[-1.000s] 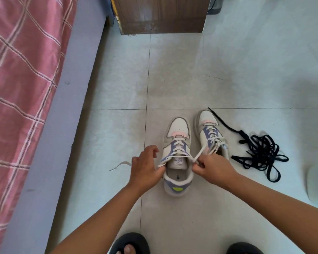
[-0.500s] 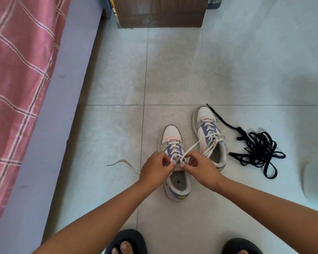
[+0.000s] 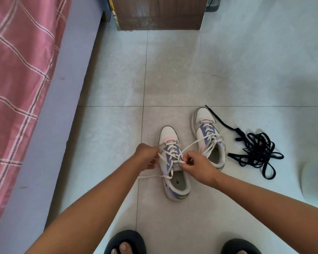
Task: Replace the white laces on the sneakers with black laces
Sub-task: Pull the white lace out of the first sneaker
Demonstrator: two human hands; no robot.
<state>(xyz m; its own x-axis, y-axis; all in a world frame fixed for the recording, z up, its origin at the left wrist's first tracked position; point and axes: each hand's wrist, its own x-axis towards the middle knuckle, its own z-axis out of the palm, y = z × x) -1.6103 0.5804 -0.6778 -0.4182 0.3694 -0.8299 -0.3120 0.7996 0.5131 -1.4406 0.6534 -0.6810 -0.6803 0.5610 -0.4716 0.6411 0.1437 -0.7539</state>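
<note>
White lace [image 3: 170, 153] is pinched in both my hands over the near sneaker [image 3: 173, 165]: my left hand [image 3: 147, 156] curls on it at the shoe's left side, my right hand [image 3: 197, 165] at the tongue. Its loose end trails left across the tiled floor [image 3: 108, 143]. Just beside it stands the far sneaker [image 3: 207, 138], laced white. Black laces [image 3: 255, 151] lie tangled to its right.

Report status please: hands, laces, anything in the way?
Both hands pinch white lace on near sneaker: left hand, right hand. Black laces in a pile right of far sneaker, untouched. Nothing in the way.
</note>
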